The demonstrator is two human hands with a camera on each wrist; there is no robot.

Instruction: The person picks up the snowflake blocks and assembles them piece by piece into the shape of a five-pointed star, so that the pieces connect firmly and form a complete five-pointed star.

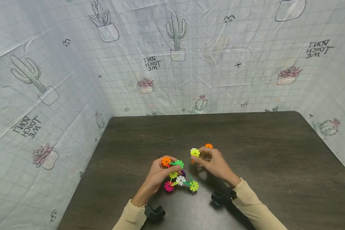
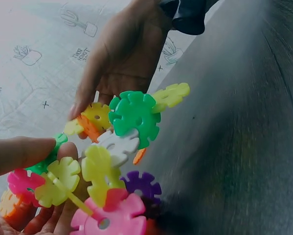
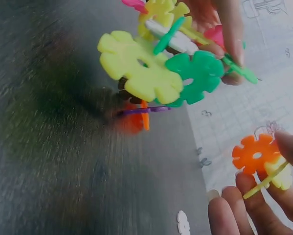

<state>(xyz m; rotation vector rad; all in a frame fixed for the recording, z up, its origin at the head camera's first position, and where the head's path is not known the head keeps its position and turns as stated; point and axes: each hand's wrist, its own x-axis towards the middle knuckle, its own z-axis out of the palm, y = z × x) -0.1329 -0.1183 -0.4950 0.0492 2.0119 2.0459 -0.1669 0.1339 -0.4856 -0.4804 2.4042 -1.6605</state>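
My left hand (image 1: 158, 174) pinches a linked build of notched plastic discs, its thumb on a green disc (image 1: 179, 164). Joined in that build are an orange disc (image 1: 166, 161), a white disc (image 1: 180, 180), a pink disc (image 2: 109, 218), a purple disc (image 2: 142, 186) and several yellow-green ones. To the right, my right hand (image 1: 215, 162) holds a smaller cluster between thumb and fingers. A yellow disc (image 1: 195, 152) and an orange disc (image 3: 256, 154) show in it. The cluster is apart from the larger build in the head view.
Another orange disc (image 1: 209, 146) shows just behind my right hand. In the right wrist view, a white disc (image 3: 183, 223) appears near the bottom edge. The dark wooden table (image 1: 261, 143) is bordered by a printed cloth (image 1: 212, 73) at the back and sides.
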